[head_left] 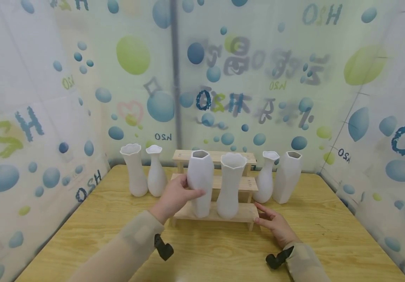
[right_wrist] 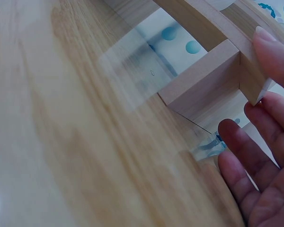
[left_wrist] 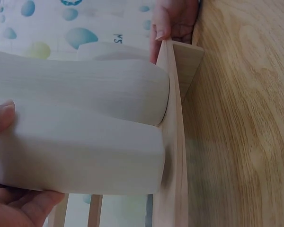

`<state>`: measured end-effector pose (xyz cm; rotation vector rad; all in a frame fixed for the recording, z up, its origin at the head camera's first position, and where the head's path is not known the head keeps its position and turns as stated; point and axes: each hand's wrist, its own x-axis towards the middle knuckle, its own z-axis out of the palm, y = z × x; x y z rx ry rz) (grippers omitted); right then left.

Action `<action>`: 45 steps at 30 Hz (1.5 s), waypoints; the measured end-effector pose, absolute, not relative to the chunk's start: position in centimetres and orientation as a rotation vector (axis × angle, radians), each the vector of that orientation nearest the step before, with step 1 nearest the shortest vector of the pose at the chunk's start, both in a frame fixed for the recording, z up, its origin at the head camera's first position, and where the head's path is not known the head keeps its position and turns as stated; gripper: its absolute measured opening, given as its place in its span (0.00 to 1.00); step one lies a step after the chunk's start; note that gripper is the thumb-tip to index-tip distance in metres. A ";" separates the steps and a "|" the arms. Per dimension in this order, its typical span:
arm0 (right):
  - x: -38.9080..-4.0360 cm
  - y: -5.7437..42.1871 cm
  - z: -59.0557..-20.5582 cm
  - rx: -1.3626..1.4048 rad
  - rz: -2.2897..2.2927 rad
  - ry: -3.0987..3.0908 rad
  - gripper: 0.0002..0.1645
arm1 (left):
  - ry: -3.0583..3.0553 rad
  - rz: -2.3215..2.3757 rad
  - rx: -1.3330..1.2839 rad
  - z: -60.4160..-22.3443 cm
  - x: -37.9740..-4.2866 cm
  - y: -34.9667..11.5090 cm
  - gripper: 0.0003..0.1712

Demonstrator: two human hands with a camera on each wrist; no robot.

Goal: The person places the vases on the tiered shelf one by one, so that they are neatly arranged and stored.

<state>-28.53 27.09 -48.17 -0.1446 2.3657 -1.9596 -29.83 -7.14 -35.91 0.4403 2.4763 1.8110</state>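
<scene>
Okay, from my end: left hand (head_left: 175, 196) is clamped on a white faceted vase (head_left: 201, 184), thumb across the near face, other fingers round its left side. Vase is near upright, polygonal mouth up, base down at the lowest board (head_left: 249, 211) of a three-tier wooden stand (head_left: 220, 157), left of that board's middle. Left wrist view has a dark shadow at the base edge, so I can't tell if it's fully seated.

Right hand (head_left: 274, 226) is on the right end of that lowest board: thumb and index pinch the board end, remaining fingers spread apart beneath and beside it in my right wrist view.

Just right of the held vase I have a white scalloped-rim vase (head_left: 230, 188), upright on the same board.

On the wood-grain table (head_left: 209, 254), left of the stand: a second scalloped-rim vase (head_left: 135, 172) and a narrow-necked vase (head_left: 157, 176) just beside it. Right of the stand: another narrow-necked vase (head_left: 265, 180) and a second faceted vase (head_left: 287, 178), all white, all upright.

Both wrists carry a black mount over beige sleeves (head_left: 128, 243). Bubble-print curtain (head_left: 135, 98) with H2O lettering surrounds the table on three sides.
</scene>
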 end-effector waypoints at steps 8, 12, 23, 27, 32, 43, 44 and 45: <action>-28.6 27.1 -48.2 -0.145 -1.940 2.370 0.39 | 2.452 1.819 0.425 -36.1 -29.9 -6.8 0.38; -28.6 27.0 -48.2 -0.150 -1.941 2.372 0.39 | 2.464 1.806 0.411 -36.2 -29.9 -6.7 0.38; -28.7 27.1 -48.3 -0.148 -1.944 2.357 0.38 | 2.476 1.789 0.403 -36.5 -30.0 -6.6 0.38; -28.7 27.1 -48.2 -0.144 -1.939 2.359 0.38 | 2.498 1.771 0.430 -36.5 -30.1 -6.7 0.37; -28.5 27.1 -48.0 -0.157 -1.953 2.350 0.38 | 2.505 1.755 0.456 -36.5 -30.1 -6.7 0.37; -28.6 27.2 -48.1 -0.143 -1.954 2.344 0.39 | 2.509 1.728 0.468 -36.6 -30.2 -6.7 0.38; -28.6 27.2 -48.1 -0.143 -1.949 2.346 0.39 | 2.510 1.727 0.471 -36.6 -30.2 -6.7 0.38; -28.6 27.2 -48.1 -0.140 -1.950 2.346 0.39 | 2.508 1.726 0.469 -36.6 -30.2 -6.7 0.38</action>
